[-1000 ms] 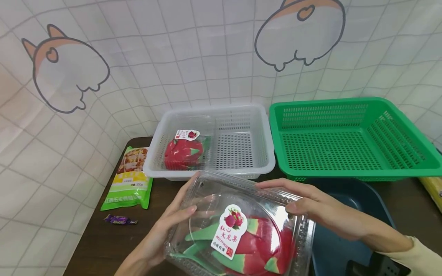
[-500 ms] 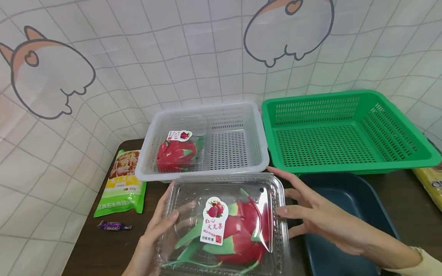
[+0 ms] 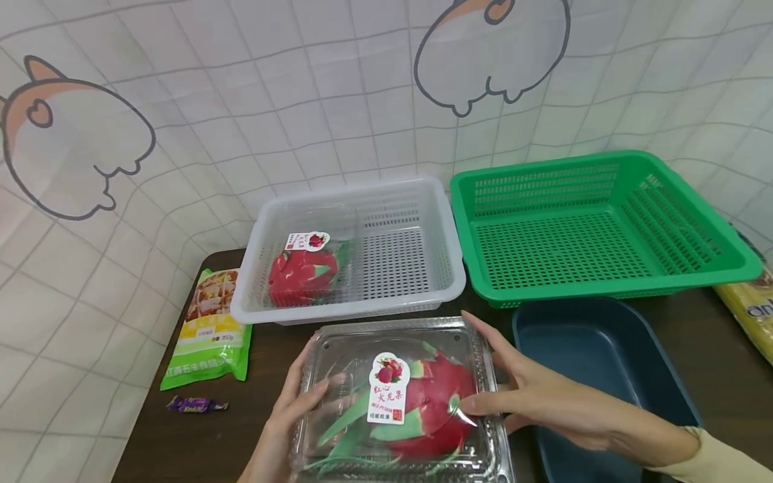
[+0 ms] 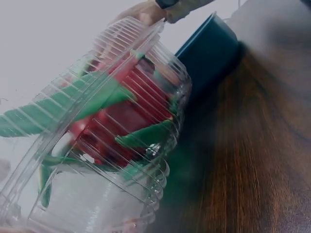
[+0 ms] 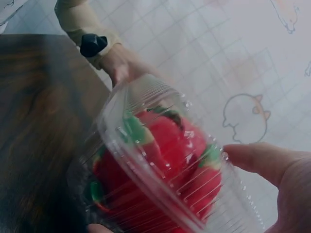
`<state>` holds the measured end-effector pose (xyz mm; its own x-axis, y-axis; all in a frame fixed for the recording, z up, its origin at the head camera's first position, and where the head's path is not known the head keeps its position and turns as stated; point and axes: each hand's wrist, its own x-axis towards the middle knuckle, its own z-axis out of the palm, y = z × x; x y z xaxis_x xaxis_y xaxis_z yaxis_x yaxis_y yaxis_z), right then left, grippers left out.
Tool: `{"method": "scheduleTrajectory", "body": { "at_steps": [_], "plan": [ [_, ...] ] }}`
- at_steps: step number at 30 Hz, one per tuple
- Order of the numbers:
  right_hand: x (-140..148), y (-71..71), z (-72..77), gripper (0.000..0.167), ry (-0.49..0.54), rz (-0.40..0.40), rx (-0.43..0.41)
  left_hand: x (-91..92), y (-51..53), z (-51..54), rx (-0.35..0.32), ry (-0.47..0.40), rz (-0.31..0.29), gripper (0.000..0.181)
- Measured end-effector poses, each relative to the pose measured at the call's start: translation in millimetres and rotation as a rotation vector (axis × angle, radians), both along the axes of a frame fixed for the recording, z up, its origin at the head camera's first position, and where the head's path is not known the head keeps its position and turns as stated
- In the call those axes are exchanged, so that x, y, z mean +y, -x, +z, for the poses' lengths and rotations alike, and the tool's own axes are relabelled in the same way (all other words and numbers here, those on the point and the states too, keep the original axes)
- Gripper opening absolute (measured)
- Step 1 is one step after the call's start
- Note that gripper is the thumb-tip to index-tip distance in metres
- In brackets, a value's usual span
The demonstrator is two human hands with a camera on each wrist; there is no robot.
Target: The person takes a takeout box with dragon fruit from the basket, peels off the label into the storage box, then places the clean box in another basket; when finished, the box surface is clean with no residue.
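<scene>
Between both hands is a clear plastic clamshell box (image 3: 338, 355), lid closed, with a red and green dragon fruit (image 3: 437, 392) inside and a white label (image 3: 388, 389) on top. My left hand (image 3: 286, 416) grips its left side, thumb over the lid. At the right side my right hand (image 3: 531, 396) holds it, thumb on the lid and a finger along the far corner. The left wrist view shows the ribbed box wall (image 4: 112, 179) held above the dark wood table (image 4: 257, 145). In the right wrist view the fruit (image 5: 165, 160) fills the box.
Behind stand a white basket (image 3: 449, 268) with a similar boxed dragon fruit (image 3: 304, 272) and a green basket (image 3: 604, 285). A dark blue bin (image 3: 582, 355) is at right. Left lie a green-yellow food bag (image 3: 208, 329) and a purple-wrapped candy (image 3: 196, 404). A yellow package (image 3: 749, 312) is far right.
The box has turned so its far edge lies more level, and it has come away from the white basket's front. My right hand has shifted its hold from the far edge to the right side.
</scene>
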<state>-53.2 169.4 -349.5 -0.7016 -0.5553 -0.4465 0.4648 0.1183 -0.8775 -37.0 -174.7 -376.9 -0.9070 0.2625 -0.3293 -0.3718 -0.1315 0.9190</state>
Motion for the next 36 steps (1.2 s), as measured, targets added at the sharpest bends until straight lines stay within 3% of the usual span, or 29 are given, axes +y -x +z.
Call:
{"method": "scheduleTrajectory", "body": {
  "at_steps": [2,7,17,22,25,29,31,33,36],
  "plan": [
    [0,2.4,-2.3,0.107,-0.005,0.01,-0.015,1.6,-0.2,-0.2,-0.082,0.005,0.016,0.076],
    [0,8.9,-6.7,0.106,0.019,0.037,-0.023,5.5,2.9,-3.3,-0.134,0.053,0.028,0.077],
    [2,18.0,-12.3,0.094,0.026,0.033,-0.021,8.4,11.4,-7.9,-0.076,0.124,0.038,0.079],
    [2,19.4,-13.4,0.093,0.016,0.031,-0.013,8.0,16.7,-5.5,-0.027,0.286,-0.008,0.082],
    [1,20.7,-13.7,0.093,0.002,0.031,-0.002,-1.2,23.8,-21.9,0.027,0.39,-0.052,0.083],
    [-1,24.3,-13.1,0.092,-0.014,0.037,0.016,-22.1,39.3,-68.9,0.039,0.431,-0.064,0.08],
    [-1,26.7,-12.4,0.092,-0.008,0.045,0.025,-28.1,43.7,-81.1,0.036,0.439,-0.072,0.077],
    [-1,29.8,-11.5,0.091,-0.013,0.047,0.023,-25.6,42.7,-73.8,0.057,0.462,-0.085,0.077],
    [1,33.0,-10.6,0.09,-0.013,0.055,0.029,-12.6,35.5,-42.8,0.088,0.5,-0.108,0.081]
  ]
}}
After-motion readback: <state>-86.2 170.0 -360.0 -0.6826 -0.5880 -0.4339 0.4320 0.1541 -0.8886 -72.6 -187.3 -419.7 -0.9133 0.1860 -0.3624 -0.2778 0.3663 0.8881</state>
